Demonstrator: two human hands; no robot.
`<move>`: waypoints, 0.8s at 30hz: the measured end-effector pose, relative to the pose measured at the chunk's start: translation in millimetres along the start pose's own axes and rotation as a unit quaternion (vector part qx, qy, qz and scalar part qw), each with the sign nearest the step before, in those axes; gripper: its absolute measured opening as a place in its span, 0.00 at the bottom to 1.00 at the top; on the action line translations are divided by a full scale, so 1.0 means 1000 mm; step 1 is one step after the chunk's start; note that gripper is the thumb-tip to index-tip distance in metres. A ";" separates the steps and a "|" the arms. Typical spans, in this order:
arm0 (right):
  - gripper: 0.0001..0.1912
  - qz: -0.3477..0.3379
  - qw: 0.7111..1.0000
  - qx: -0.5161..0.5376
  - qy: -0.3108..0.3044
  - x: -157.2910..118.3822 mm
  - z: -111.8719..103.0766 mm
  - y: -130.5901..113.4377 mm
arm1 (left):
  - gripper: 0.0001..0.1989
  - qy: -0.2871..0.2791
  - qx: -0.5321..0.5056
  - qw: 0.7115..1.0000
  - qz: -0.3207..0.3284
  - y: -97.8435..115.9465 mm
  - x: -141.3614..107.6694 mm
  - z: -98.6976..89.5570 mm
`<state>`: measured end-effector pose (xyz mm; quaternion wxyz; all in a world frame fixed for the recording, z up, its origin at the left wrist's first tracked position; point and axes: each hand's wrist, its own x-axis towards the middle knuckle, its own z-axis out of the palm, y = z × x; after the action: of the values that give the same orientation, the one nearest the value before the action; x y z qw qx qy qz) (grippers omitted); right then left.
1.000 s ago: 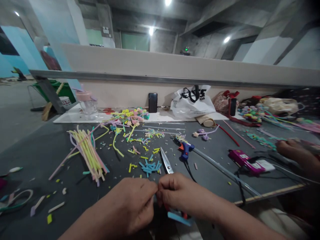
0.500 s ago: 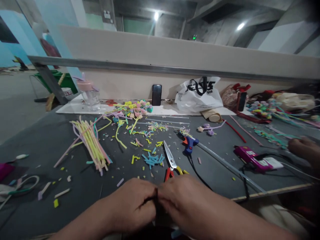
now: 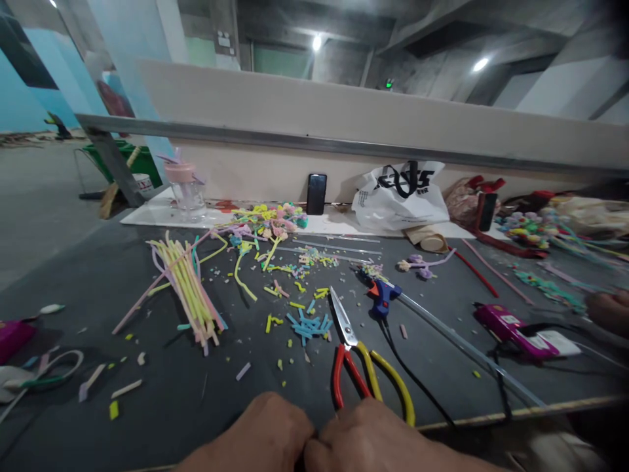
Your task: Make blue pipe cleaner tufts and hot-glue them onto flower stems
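My left hand [image 3: 268, 429] and my right hand [image 3: 371, 436] are pressed together at the bottom edge of the view. Both are closed with their fingers curled under. Whatever they pinch, if anything, is hidden below the knuckles. Just beyond my right hand lies a pair of scissors [image 3: 348, 337] with red and yellow handles, its blades pointing away. Short cut blue pieces [image 3: 308, 325] of fuzzy stem lie left of the blades. A blue glue gun [image 3: 386, 297] rests to the right of the scissors. Farther left is a bundle of pastel fuzzy stems [image 3: 189, 282].
Small flowers and stems [image 3: 272, 219] are heaped at the back. Behind them stand a phone [image 3: 317, 194], a clear cup [image 3: 187, 193] and a white bag [image 3: 400, 196]. A magenta device [image 3: 514, 331] with cords lies right, near another person's hand [image 3: 609, 311]. Scraps litter the dark table [image 3: 162, 406].
My two closed hands have dropped lower in the view and stay together, uncovering the scissors' handles. The whole scene has shifted slightly right and down.
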<state>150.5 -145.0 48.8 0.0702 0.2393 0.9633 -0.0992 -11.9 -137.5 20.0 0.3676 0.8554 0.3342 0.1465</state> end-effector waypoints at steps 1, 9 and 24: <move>0.05 0.001 1.000 0.003 -0.007 0.000 -0.002 0.000 | 0.17 -0.003 0.020 1.000 0.008 -0.004 0.001 0.004; 0.06 -0.013 0.997 0.079 -0.022 -0.005 0.015 0.006 | 0.15 0.005 0.142 0.987 0.069 -0.039 0.007 0.050; 0.18 0.256 0.641 0.625 0.365 0.030 -0.007 0.018 | 0.09 0.242 -0.380 0.892 -0.039 -0.009 0.022 -0.036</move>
<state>132.1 -114.9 47.1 -0.4308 0.4798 0.5199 -0.5603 -18.0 -99.3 38.0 0.5775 0.5749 0.3650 0.4502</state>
